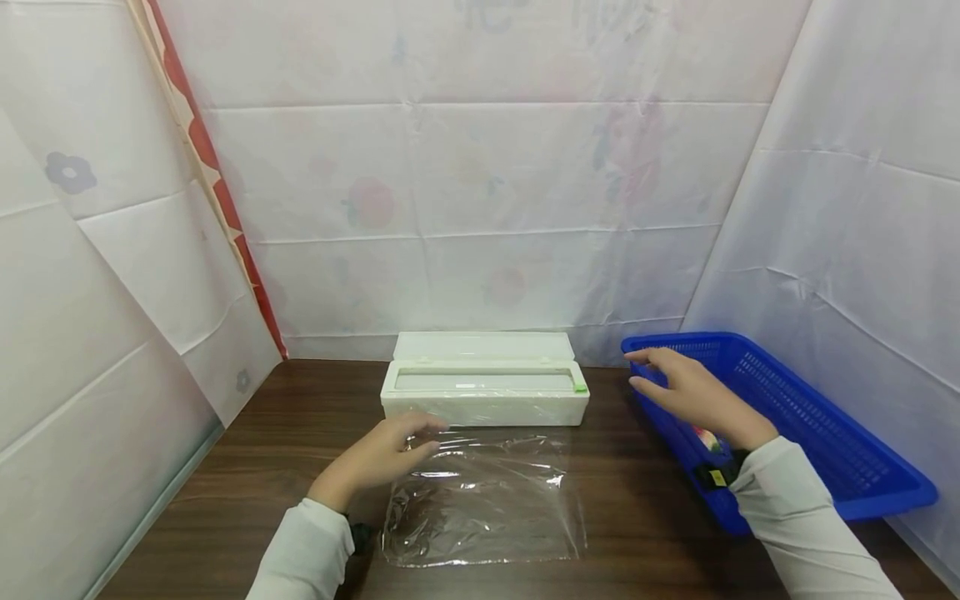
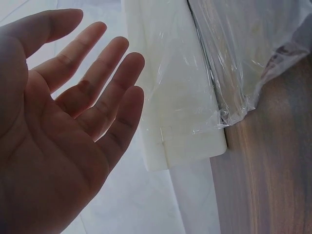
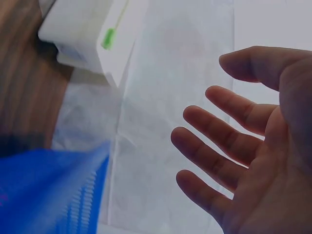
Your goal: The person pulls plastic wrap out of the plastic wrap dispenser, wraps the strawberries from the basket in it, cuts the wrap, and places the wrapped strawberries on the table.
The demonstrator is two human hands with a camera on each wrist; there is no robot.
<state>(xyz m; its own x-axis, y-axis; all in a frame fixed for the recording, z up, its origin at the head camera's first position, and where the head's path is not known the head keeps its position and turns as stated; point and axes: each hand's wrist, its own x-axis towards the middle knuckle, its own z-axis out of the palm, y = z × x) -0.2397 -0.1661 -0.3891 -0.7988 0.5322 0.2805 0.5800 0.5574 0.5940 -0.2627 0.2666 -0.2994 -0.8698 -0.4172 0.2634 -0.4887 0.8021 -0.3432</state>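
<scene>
A white cling film dispenser (image 1: 483, 407) stands on the table with its lid (image 1: 483, 345) raised at the back. A green slider (image 1: 581, 387) sits at its right end. From its front, a sheet of clear cling film (image 1: 487, 508) spreads over the wood. My left hand (image 1: 382, 454) hovers by the dispenser's front left corner, fingers relaxed, holding nothing; in the left wrist view its palm (image 2: 58, 131) is bare. Over the near left rim of a blue basket (image 1: 817, 417) is my right hand (image 1: 693, 396), fingers spread and empty, as the right wrist view also shows.
A small colourful item (image 1: 707, 439) shows at the basket beside my right wrist, partly hidden. Pale printed sheets (image 1: 480, 183) hang behind the table and at both sides. The dark wooden table (image 1: 255, 467) extends left of the film.
</scene>
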